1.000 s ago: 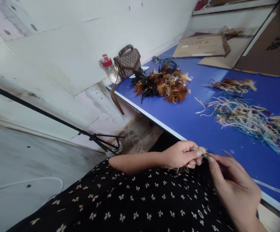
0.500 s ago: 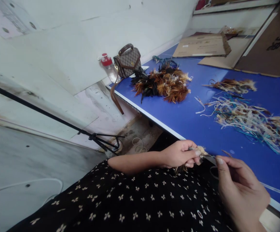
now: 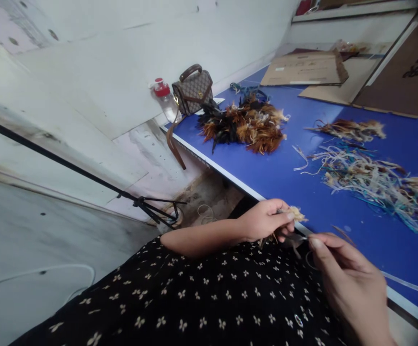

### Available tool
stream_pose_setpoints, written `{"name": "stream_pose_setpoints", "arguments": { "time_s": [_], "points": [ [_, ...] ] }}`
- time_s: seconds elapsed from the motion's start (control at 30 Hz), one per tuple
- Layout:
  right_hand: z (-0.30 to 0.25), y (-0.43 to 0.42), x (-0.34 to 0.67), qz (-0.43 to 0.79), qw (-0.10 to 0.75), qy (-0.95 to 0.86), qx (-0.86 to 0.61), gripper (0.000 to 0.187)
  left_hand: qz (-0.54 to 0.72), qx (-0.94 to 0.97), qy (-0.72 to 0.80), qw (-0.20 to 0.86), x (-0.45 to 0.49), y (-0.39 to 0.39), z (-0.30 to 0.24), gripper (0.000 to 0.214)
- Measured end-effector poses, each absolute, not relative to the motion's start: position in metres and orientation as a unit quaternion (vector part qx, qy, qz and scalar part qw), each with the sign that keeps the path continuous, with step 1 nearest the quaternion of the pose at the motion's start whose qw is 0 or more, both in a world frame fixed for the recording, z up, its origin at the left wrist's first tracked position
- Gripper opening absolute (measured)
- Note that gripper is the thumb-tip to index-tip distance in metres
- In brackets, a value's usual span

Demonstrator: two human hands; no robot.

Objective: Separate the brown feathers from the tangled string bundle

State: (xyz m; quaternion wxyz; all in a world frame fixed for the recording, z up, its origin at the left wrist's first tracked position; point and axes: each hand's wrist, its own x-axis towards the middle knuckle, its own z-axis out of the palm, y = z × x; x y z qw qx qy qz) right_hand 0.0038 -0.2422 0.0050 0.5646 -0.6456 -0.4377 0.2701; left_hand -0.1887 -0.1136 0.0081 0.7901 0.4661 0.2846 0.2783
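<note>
My left hand is closed around a small bunch of feathers, with pale fluffy tips poking out past the thumb and darker ends below the fingers. To its right, my right hand pinches the end of a thin pale strip that runs toward the left hand. Where the strip meets the feathers is blurred. Both hands are above my lap at the near edge of the blue table.
A heap of brown and black feathers lies on the table. Right of it are a smaller feather pile and tangled white and teal strips. Behind stand a handbag, a red-capped bottle and flattened cardboard. A tripod is at left.
My right hand has shifted left, closer to the left hand, and the strip between them now hangs lower. My left hand has risen slightly, still gripping the feathers.
</note>
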Motion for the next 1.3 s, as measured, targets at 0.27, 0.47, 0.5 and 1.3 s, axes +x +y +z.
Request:
{"name": "stream_pose_setpoints", "arguments": {
  "time_s": [0.27,0.47,0.5,1.3],
  "points": [
    [0.004,-0.235,-0.003,0.145,0.566,-0.517,-0.625,0.021,0.210,0.454,0.244,0.831,-0.178,-0.127,0.018,0.025],
    [0.000,-0.232,-0.005,0.063,0.559,-0.552,-0.615,0.015,0.201,0.411,0.256,0.851,-0.175,-0.132,0.025,0.024],
    [0.000,-0.232,-0.006,0.059,0.565,-0.549,-0.614,0.013,0.200,0.415,0.250,0.852,-0.175,-0.132,0.026,0.027],
    [-0.007,-0.231,-0.005,0.004,0.540,-0.609,-0.580,0.033,0.215,0.407,0.232,0.857,-0.173,-0.133,0.022,0.033]
  ]
}}
